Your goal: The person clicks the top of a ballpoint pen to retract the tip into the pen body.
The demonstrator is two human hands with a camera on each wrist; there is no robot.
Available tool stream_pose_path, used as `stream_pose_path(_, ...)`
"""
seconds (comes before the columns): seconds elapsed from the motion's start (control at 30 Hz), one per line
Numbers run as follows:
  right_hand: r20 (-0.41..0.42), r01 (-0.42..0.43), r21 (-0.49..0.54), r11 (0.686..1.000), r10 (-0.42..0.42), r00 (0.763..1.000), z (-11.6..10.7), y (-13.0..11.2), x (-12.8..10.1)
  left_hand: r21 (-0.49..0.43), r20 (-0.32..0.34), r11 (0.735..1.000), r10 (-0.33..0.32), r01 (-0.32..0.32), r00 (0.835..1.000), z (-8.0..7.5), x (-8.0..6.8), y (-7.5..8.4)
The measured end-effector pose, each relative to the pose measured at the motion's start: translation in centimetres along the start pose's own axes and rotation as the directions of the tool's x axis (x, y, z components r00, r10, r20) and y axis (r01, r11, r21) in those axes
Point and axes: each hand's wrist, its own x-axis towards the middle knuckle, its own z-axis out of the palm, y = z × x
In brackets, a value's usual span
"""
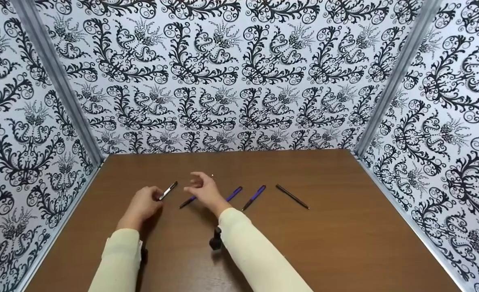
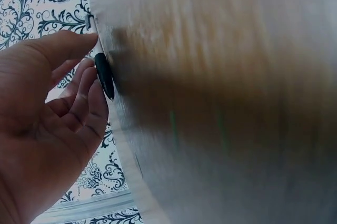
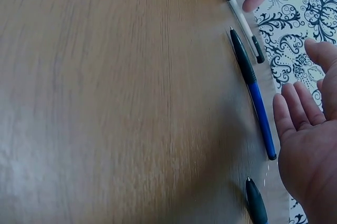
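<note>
One white-and-black pen [image 1: 169,190], likely light, stiff and slick, best taken mid-barrel, is lying leftmost, on or just above the tabletop [image 1: 345,231], my left fingers [image 2: 98,108] pinching it near the dark grip, my right fingers [image 3: 296,105] hovering loosely apart, holding nothing, near a blue-and-black pen [image 3: 257,97].

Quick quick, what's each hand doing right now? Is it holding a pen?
Left hand: fingers closed, pinching the black-and-white pen.
Right hand: open, holding nothing.
</note>
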Motion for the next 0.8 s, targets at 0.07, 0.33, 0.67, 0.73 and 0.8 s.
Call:
stream_pose_path(0.07, -0.006, -0.001, 0.002, 1.0, 0.001, 1.0, -0.01, 0.01, -0.08, 0.016, -0.001, 1.0, -0.006, 0.006, 1.0, -0.05, -0.03, -0.04)
stream_pose_path(0.33, 0.0, -0.02, 0.011, 1.0, 0.02, 1.0, -0.36, -0.27, -0.18, 0.067, -0.007, 0.998, -0.012, 0.013, 1.0, -0.56, -0.3, 0.2)
stream_pose_path(0.67, -0.007, -0.023, 0.021, 1.0, 0.023, 1.0, -0.59, -0.2, 0.0, 0.068, 0.019, 0.997, -0.04, 0.038, 0.999, -0.44, -0.22, 0.05)
stream_pose_path(0.73, -0.003, -0.025, 0.016, 1.0, 0.025, 1.0, -0.62, -0.14, 0.03, 0.066, 0.018, 0.997, -0.044, 0.043, 0.999, -0.41, -0.21, 0.06)
stream_pose_path(0.8, 0.001, -0.026, 0.012, 1.0, 0.026, 1.0, -0.65, -0.14, 0.05, 0.057, 0.024, 0.997, -0.048, 0.046, 0.999, -0.42, -0.24, 0.16)
